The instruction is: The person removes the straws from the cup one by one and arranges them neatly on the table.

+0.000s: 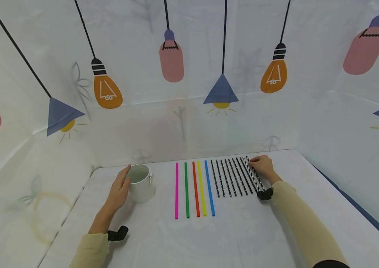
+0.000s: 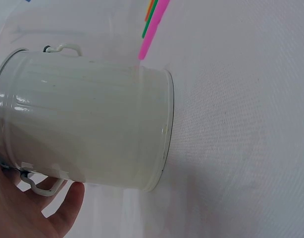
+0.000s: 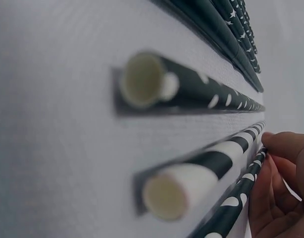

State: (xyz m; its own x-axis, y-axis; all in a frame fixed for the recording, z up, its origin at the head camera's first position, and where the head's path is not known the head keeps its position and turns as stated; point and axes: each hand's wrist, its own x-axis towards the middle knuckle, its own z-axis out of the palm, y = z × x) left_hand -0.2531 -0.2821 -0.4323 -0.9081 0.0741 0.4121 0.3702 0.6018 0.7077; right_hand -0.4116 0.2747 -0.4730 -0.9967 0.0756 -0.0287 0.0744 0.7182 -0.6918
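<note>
A white metal pail [image 1: 141,190] with small side handles stands upright on the table. My left hand [image 1: 120,189] rests against its left side, fingers fairly straight and tips at the rim. In the left wrist view the fingers [image 2: 68,210] lie beside one handle [image 2: 42,189]. At the right end of a row of black-and-white patterned paper straws, my right hand [image 1: 261,166] pinches the far end of the outermost straw [image 3: 230,202], which is black with white spots. Next to it lies a black-and-white striped straw [image 3: 211,167].
Several patterned straws [image 1: 231,178] lie side by side, left of my right hand. Between them and the pail lie plain straws: pink [image 1: 176,190], green [image 1: 186,190], red [image 1: 195,190], yellow [image 1: 201,189] and blue [image 1: 209,188]. A wall sheet printed with lamps [image 1: 221,91] rises behind the white table [image 1: 182,245].
</note>
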